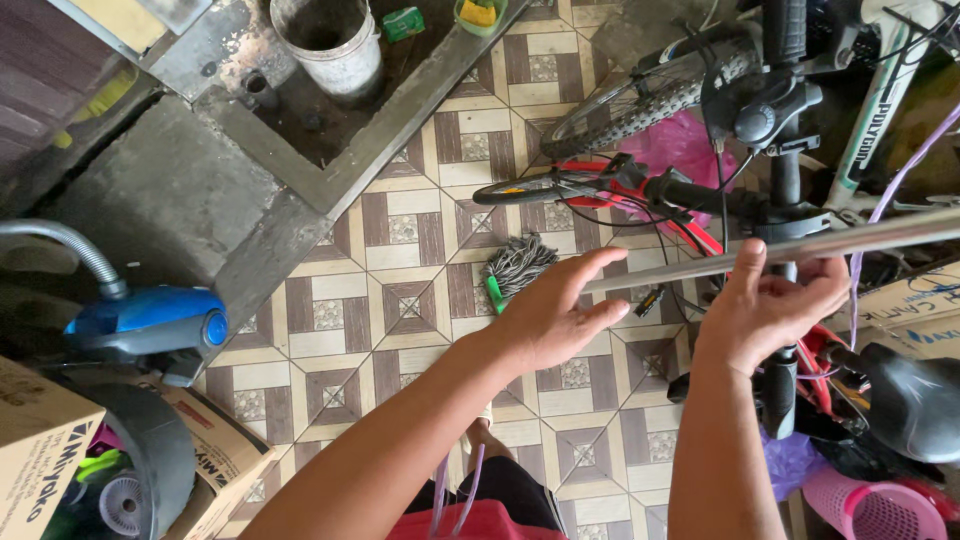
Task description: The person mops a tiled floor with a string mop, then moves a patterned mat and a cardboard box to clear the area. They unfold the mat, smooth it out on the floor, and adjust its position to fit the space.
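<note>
Above patterned tiles, right hand (765,310) gripping metal pole (800,247) cut off at right, left hand (550,315) open at its end.

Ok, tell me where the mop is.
The mop head lies on the patterned tile floor at centre frame, just left of the left hand, near the bicycle's front wheel.

I look down on a floor (400,300) of patterned brown and cream tiles under even daylight. Toward its upper left edge a raised concrete curb (390,130) frames a sunken wet area holding a white bucket (330,45). At the left edge stand a blue vacuum cleaner (150,320) and cardboard boxes (40,450). Bicycles (690,110) crowd the right edge, with a pink basket (870,505) at the lower right corner and a mop head (515,265) on the tiles between
</note>
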